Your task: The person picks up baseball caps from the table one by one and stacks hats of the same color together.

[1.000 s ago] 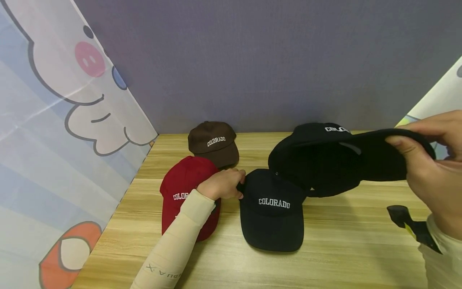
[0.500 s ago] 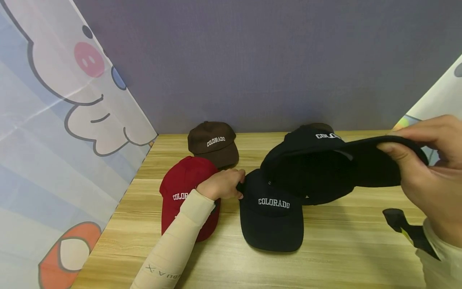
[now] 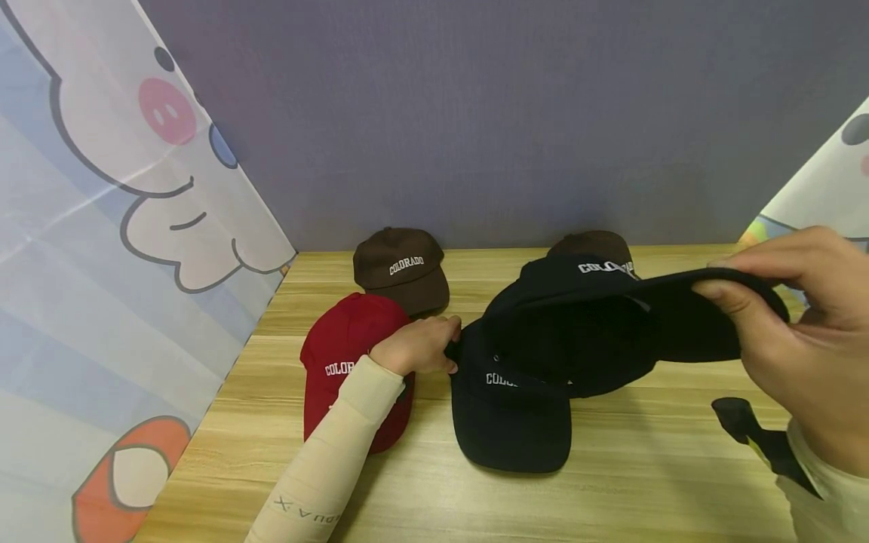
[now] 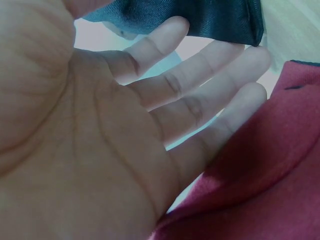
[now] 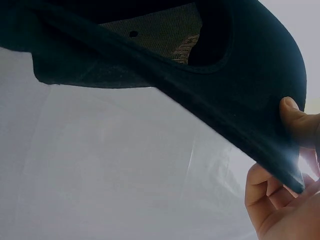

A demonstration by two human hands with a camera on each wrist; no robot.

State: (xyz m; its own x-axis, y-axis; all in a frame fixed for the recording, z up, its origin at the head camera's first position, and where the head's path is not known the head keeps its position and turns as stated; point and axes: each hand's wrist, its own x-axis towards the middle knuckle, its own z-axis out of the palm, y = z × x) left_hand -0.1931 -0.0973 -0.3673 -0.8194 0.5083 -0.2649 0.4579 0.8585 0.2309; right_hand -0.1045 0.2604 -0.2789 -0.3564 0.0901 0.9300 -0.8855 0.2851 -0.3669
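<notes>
My right hand (image 3: 808, 332) pinches the brim of a black cap (image 3: 706, 317) between thumb and fingers. This cap is held in the air, tilted with its hollow inside facing me, and its crown overlaps a second black cap (image 3: 512, 430). That second cap lies on the table with its brim toward me; its COLORADO lettering is partly covered. At its left edge, my left hand (image 3: 421, 345) pinches a bit of dark fabric. In the left wrist view, the fingers (image 4: 200, 105) reach the dark cap's edge. Beneath the left forearm sits a red cap (image 3: 353, 332).
A brown cap (image 3: 403, 271) stands at the back left of the wooden table (image 3: 652, 483). Another brown cap (image 3: 597, 245) is partly hidden behind the raised black one. A grey panel (image 3: 516, 121) closes off the back, with a cartoon-printed sheet (image 3: 102, 286) on the left.
The raised black cap and my right hand have moved left and down, covering more of the lower cap's lettering. The brown cap behind has come into view. My left hand has stayed put.
</notes>
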